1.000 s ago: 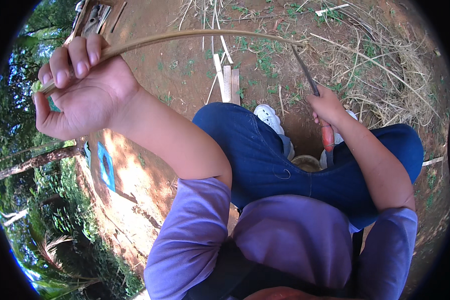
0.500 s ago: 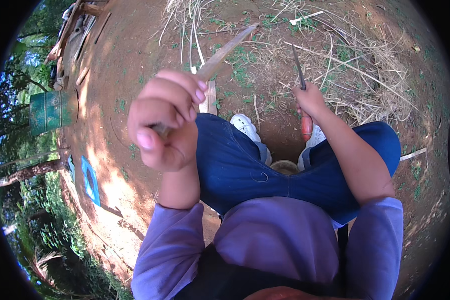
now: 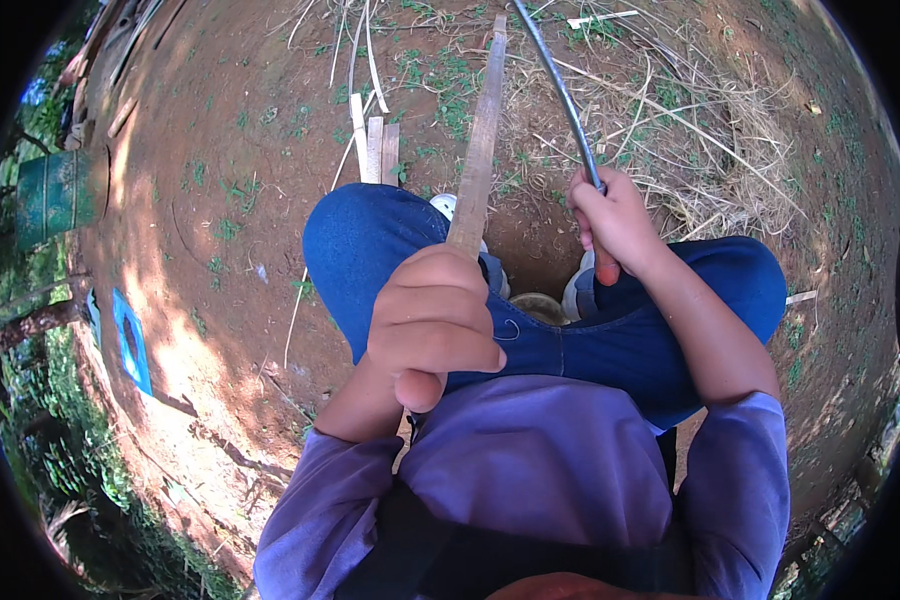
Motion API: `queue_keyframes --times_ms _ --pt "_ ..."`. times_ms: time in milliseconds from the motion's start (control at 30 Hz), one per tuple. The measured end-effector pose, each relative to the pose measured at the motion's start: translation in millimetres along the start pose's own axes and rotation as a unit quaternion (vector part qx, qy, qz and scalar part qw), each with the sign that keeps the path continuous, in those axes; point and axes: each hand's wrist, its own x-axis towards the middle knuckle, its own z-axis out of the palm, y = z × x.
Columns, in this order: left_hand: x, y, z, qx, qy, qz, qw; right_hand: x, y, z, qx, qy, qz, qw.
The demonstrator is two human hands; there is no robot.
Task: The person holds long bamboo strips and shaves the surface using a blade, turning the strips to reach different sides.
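Our left hand [image 3: 432, 325] is fisted around a flat bamboo strip [image 3: 480, 140] pointing away over our knees; our right hand [image 3: 615, 220] clenches a long knife [image 3: 560, 90]. We should keep blade and strip steady, fingers clear.

A long, flat, pale bamboo strip [image 3: 482, 140] is gripped at its near end and pointed away, over the knee, toward the far ground, tilted slightly right. To its right, a knife [image 3: 560, 95] with a thin, curved grey blade is held upright; an orange-red handle is seen below the fist. The two are kept apart.
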Motion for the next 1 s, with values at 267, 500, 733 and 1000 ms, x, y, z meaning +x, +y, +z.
queue_keyframes --times_ms 267,500,733,1000 --pt "-13.0 6.4 -14.8 0.119 -0.035 0.017 0.992 -56.4 -14.3 24.4 -0.202 -0.167 -0.198 0.944" --pt "-10.1 -8.3 -4.1 0.369 0.049 0.177 0.911 -64.8 -15.4 31.7 -0.181 -0.217 -0.243 0.928" --pt "-14.9 -10.6 2.4 0.378 0.095 0.089 0.917 -53.0 -9.9 23.6 -0.17 -0.2 -0.167 0.95" --pt "-19.2 -22.3 21.1 0.259 0.216 0.111 0.935 -57.6 -17.7 24.7 -0.188 -0.221 -0.228 0.929"
